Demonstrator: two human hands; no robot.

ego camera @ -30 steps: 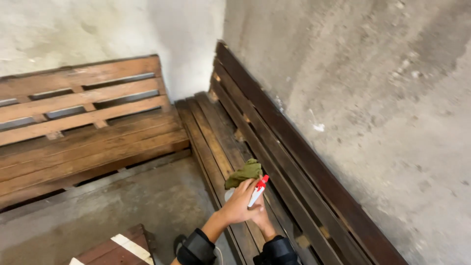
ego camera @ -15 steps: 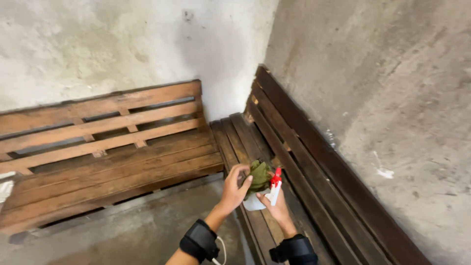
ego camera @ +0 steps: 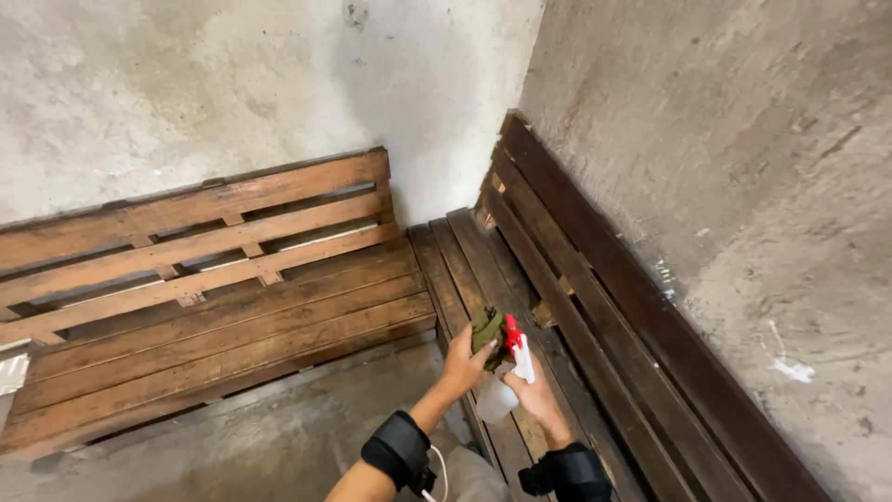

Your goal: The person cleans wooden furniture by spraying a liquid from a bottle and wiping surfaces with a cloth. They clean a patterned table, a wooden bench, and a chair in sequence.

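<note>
Holding a clear spray bottle (ego camera: 499,390) with a red and white trigger head, my right hand (ego camera: 536,390) is wrapped closed around its neck, low in the middle of the view. The bottle's long axis tilts, head up and away, body down toward me. My left hand (ego camera: 465,364) sits just to its left, fingers pinched shut on a crumpled olive-green cloth (ego camera: 487,327) that touches the bottle's head. Both hands are about equally near the cloth and bottle, which hang together just above the slatted seat of a dark wooden pallet bench (ego camera: 465,270) along the right wall. Black wrist straps (ego camera: 400,449) circle both forearms. A second pallet bench (ego camera: 214,316) meets it in the corner, against rough grey concrete walls (ego camera: 725,139). No labels or signs are readable.
</note>
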